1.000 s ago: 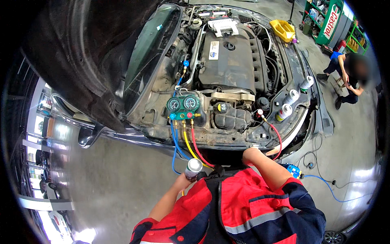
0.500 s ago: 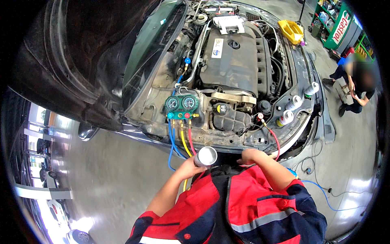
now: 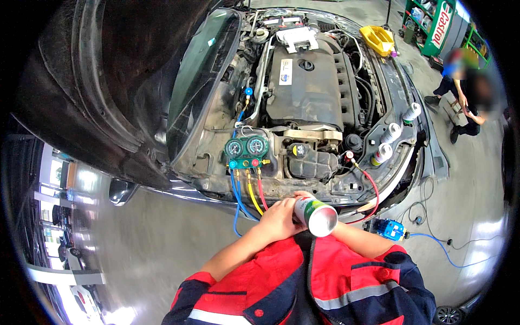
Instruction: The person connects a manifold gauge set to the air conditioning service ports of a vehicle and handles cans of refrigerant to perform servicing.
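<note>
A white-and-green metal can [image 3: 310,210] is tilted in front of my chest, its bare round base facing up and toward me. My left hand [image 3: 279,219] is closed around its far left end. From the other side, my right hand [image 3: 303,194] meets the same can; a few fingers show past it, and the rest is hidden behind the can. Just ahead, a green manifold gauge set [image 3: 246,151] with two dials sits on the car's front edge, with blue, yellow and red hoses [image 3: 261,189] hanging from it.
The open engine bay has a dark engine cover [image 3: 306,86]. Several similar cans [image 3: 392,132] stand on the right front edge, beside a yellow container [image 3: 378,40] farther back. A red hose [image 3: 374,189] runs down at right. A blue device [image 3: 391,229] is on the floor; a person [image 3: 460,103] crouches beyond.
My left hand has brought the can rightward to my right hand, and the can now leans over with its label showing. The view has shifted slightly.
</note>
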Demonstrator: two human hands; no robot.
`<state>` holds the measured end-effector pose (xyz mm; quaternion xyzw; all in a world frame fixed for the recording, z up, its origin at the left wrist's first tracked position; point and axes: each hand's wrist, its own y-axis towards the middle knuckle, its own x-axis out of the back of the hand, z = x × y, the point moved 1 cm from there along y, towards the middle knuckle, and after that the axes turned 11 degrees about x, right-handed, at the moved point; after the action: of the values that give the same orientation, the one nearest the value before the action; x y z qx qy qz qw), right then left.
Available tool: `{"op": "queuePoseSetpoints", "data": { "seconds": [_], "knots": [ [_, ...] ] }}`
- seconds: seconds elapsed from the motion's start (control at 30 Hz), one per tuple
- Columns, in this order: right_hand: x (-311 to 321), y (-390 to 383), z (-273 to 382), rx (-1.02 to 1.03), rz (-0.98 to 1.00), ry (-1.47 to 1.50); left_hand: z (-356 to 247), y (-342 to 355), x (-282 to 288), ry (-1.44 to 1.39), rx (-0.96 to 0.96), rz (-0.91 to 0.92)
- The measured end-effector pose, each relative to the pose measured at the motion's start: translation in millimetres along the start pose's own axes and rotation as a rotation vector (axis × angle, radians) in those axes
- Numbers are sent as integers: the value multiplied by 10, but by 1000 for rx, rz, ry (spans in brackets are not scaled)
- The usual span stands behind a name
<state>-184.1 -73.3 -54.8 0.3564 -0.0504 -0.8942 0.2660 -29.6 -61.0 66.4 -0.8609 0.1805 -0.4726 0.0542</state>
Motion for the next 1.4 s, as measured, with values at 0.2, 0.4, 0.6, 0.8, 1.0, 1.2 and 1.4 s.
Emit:
{"op": "queuePoseSetpoints", "data": {
  "seconds": [0.2,0.4,0.6,0.8,1.0,1.2,1.4],
  "knots": [
    [19,103,73,345,167,-1057,449,-98,247,-246,-13,32],
    [-5,-15,-215,208,38,-882,1176,167,505,-162,372,-105],
    [184,-254,-541,247,246,-1660,1739,518,830,389,458,-350],
    [24,-35,-349,409,86,-1413,1926,811,999,832,173,-271],
    [92,-56,-272,453,312,-1596,1988,982,994,819,296,-188],
    [3,28,-144,538,458,-1840,2023,954,981,733,370,-181],
    [82,43,-255,416,462,-1648,1887,957,961,663,472,-151]
  ]
}}
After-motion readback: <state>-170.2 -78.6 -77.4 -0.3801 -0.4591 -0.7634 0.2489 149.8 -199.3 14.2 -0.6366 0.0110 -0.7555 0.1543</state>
